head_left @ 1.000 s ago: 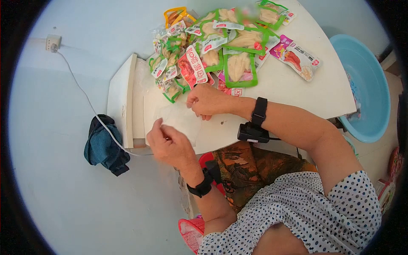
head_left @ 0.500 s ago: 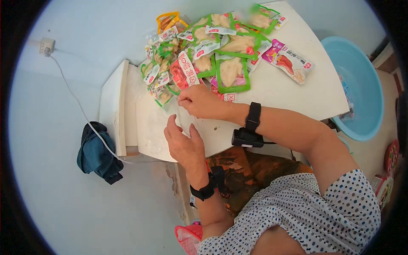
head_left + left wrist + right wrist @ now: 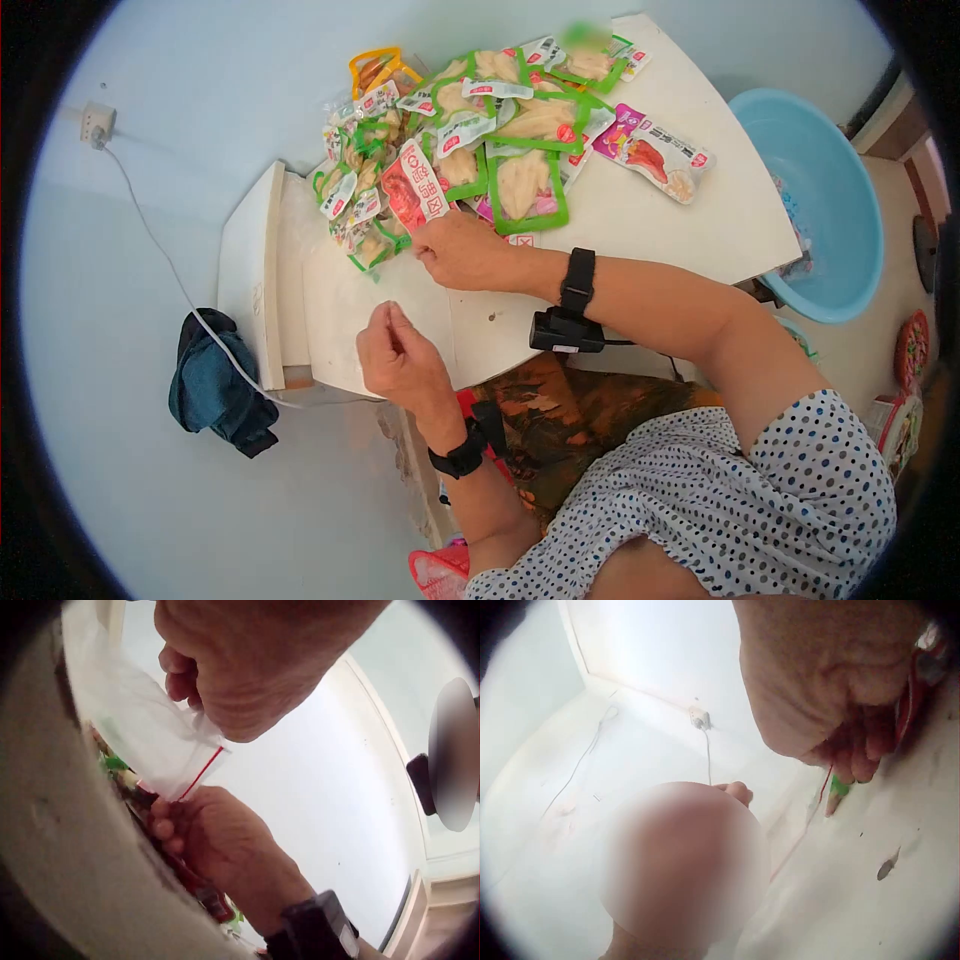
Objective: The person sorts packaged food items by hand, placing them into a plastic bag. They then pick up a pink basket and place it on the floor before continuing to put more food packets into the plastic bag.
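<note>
1. Left hand [image 3: 405, 362]: centre of the head view; fingers curled, gripping one edge of the bag.
2. Right hand [image 3: 463, 252]: above and right of the left hand; fingertips pinched the bag at the end of its red line, as the left wrist view showed.
3. Clear plastic bag [image 3: 154, 724], red line near one edge: between the two hands, above the bench [image 3: 725, 215]; faint in the head view.
4. Red-and-white packet [image 3: 415, 188]: upper centre, its lower end just beside the right hand.
5. Green-edged packets [image 3: 524, 188]: heaped and overlapping, upper centre.
6. Purple-and-white packet [image 3: 655, 155]: flat on the bench, right of the heap.
7. Blue basin [image 3: 850, 210]: upper right, beside the bench.
8. Dark blue cloth [image 3: 220, 385]: lower left, by the wall, a white cable [image 3: 170, 260] passing across it.
</note>
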Demonstrator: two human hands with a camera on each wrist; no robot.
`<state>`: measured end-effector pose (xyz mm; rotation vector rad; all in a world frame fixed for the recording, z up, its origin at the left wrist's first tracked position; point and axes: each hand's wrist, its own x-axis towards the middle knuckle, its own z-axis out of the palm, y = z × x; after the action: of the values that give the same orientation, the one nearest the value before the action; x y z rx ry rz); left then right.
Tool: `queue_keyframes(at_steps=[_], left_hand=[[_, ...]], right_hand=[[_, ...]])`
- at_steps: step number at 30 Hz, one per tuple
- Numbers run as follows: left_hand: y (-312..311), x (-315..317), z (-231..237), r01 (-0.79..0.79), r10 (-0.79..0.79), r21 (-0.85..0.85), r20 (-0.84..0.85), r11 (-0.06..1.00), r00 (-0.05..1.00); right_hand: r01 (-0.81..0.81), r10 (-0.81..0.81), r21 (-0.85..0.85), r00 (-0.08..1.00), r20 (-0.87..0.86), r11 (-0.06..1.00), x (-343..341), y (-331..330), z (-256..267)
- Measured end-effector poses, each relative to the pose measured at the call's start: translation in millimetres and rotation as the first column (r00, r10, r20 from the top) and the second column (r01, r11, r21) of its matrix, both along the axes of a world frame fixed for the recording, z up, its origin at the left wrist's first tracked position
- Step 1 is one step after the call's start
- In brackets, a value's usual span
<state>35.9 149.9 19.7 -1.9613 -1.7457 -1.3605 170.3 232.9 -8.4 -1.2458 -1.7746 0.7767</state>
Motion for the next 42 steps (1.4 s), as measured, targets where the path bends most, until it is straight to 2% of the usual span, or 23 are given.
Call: queue_keyframes(at_steps=[3,4,9,10,12,15,18,21,24,27,30,33,36,39,41,42], left_hand=[[-4.0,5.4,-10.0,0.036,-0.038,-0.063,-0.046,0.997,0.998],[-4.4,6.0,-16.1,0.045,-0.049,-0.069,-0.054,0.997,0.997],[-2.0,2.1,-31.2,0.074,-0.063,-0.094,0.109,0.993,0.992],[-1.2,1.1,-32.0,0.082,-0.067,-0.093,0.146,0.992,0.987],[0.1,1.4,-32.6,0.098,-0.085,-0.113,0.118,0.989,0.989],[2.1,2.9,-33.9,0.116,-0.110,-0.088,0.070,0.989,0.991],[2.6,2.9,-36.7,0.105,-0.105,-0.076,0.004,0.992,0.994],[3.3,3.2,-37.5,0.109,-0.112,-0.062,-0.044,0.992,0.993],[3.2,4.2,-36.6,0.106,-0.108,-0.030,-0.054,0.994,0.993],[4.0,3.7,-39.0,0.096,-0.097,-0.018,-0.072,0.995,0.993],[4.9,4.4,-43.0,0.090,-0.091,-0.015,-0.089,0.996,0.992],[2.5,1.8,-44.8,0.092,-0.094,-0.048,-0.055,0.995,0.994],[3.5,0.1,-45.1,0.083,-0.085,-0.068,-0.032,0.994,0.996],[0.5,-1.4,-46.4,0.070,-0.073,-0.079,-0.045,0.994,0.996],[3.2,-0.1,-48.4,0.071,-0.074,-0.051,-0.055,0.996,0.996],[4.7,-0.7,-50.0,0.071,-0.073,-0.025,-0.063,0.997,0.995]], right_hand=[[-0.016,0.011,0.073,0.997,0.070,0.997,5.5,1.9,1.0],[-0.013,0.010,0.100,0.999,0.030,0.995,7.1,2.3,1.2],[0.057,-0.042,0.174,0.995,-0.092,0.983,17.2,10.6,5.8],[0.072,-0.043,0.165,0.983,-0.176,0.984,19.7,11.3,8.8],[0.098,-0.044,0.144,0.940,-0.338,0.985,25.6,11.8,17.2],[0.257,-0.150,0.246,0.911,-0.383,0.934,35.9,12.1,31.0],[0.485,-0.357,0.285,0.844,-0.400,0.827,49.7,15.4,35.3],[0.637,-0.538,0.407,0.771,-0.343,0.654,72.1,30.5,27.5],[0.655,-0.709,0.538,0.691,-0.141,0.531,97.1,39.1,28.1],[0.577,-0.772,0.578,0.616,0.157,0.577,113.3,50.5,30.5],[0.483,-0.717,0.532,0.523,0.461,0.695,119.8,64.4,34.0],[0.418,-0.656,0.506,0.496,0.569,0.755,131.3,76.4,27.4],[0.302,-0.675,0.643,0.564,0.475,0.704,146.4,67.7,37.7],[0.280,-0.574,0.722,0.795,0.195,0.633,151.3,50.6,44.4],[0.227,-0.306,0.591,0.951,0.037,0.774,144.9,22.2,61.4],[0.175,-0.167,0.523,0.984,-0.063,0.834,142.3,10.0,64.7]])
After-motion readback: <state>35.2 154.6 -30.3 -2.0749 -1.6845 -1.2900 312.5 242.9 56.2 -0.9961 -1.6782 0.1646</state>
